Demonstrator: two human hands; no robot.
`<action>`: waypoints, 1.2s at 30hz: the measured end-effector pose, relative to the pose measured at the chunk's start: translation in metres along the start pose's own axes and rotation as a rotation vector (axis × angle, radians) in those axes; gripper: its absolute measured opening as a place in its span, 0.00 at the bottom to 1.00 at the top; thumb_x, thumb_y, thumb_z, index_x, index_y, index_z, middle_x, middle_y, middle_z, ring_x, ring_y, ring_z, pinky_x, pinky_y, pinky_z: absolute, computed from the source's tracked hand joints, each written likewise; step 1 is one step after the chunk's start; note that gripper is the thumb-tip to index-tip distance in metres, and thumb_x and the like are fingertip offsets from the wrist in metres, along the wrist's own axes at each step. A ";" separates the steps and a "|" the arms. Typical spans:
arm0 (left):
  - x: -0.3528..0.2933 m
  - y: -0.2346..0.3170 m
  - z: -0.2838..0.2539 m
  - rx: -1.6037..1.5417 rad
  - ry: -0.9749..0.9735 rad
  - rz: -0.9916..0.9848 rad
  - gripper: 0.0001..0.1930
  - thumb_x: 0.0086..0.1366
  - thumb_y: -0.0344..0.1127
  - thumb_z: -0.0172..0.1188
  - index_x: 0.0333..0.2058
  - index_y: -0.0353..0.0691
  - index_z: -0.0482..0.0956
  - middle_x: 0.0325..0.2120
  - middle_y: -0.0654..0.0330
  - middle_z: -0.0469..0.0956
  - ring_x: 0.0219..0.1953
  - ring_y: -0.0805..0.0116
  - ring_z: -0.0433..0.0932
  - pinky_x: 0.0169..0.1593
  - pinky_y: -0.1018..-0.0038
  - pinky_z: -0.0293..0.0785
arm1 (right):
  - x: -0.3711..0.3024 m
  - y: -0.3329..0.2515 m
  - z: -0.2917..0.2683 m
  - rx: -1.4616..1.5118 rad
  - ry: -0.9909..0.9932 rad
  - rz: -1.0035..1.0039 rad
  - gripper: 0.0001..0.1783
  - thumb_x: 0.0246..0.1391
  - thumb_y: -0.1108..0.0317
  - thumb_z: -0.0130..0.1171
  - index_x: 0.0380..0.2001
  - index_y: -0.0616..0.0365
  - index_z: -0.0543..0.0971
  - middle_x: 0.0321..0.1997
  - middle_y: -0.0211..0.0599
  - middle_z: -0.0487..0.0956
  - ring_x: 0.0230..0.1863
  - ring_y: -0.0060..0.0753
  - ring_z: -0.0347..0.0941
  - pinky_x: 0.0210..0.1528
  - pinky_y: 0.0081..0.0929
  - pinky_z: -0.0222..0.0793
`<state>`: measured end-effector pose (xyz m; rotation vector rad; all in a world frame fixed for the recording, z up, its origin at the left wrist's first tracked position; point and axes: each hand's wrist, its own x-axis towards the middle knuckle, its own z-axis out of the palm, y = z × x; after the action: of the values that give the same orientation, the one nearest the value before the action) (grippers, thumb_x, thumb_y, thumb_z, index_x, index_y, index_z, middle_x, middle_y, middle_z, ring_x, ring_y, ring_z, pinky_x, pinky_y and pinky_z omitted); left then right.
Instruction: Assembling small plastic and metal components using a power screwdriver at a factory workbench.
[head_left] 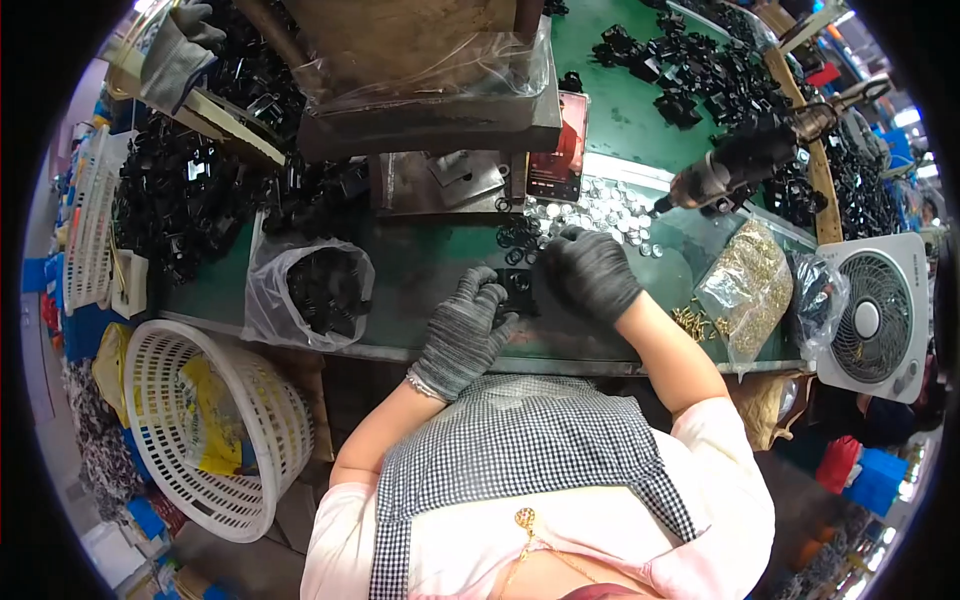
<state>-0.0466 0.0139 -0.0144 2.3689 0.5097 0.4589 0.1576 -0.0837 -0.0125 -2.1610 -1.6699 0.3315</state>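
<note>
My left hand point(462, 325), in a grey knit glove, is closed at the left edge of a small flat black part point(516, 290) with a round mark in its middle. The part rests at the green table's near side, in front of me. To its right, my right hand point(590, 275), in a darker glove, is closed with its fingers curled down; what they hold, if anything, is hidden. Just beyond that hand lie many silver discs point(610, 212). A cluster of black rings point(518, 238) sits between the discs and the black part.
A metal press-like block point(430, 130) stands ahead. A black power driver point(735, 170) hangs at right. Brass screws point(692, 322) lie by a bag of screws point(755, 285) and a fan point(868, 318). At left are a bag of black parts point(262, 290) and a white basket point(265, 440).
</note>
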 end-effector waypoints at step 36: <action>0.092 -0.042 -0.033 -0.177 0.427 0.005 0.15 0.53 0.31 0.67 0.40 0.35 0.76 0.34 0.51 0.79 0.35 0.57 0.80 0.40 0.68 0.76 | 0.073 -0.036 -0.013 -0.132 0.192 -0.400 0.47 0.37 0.66 0.69 0.63 0.62 0.60 0.62 0.55 0.63 0.58 0.61 0.62 0.58 0.49 0.62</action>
<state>0.0082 0.1039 -0.0011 2.1046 0.6250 0.9810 0.1502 -0.0075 0.0184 -1.8149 -1.9977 -0.0987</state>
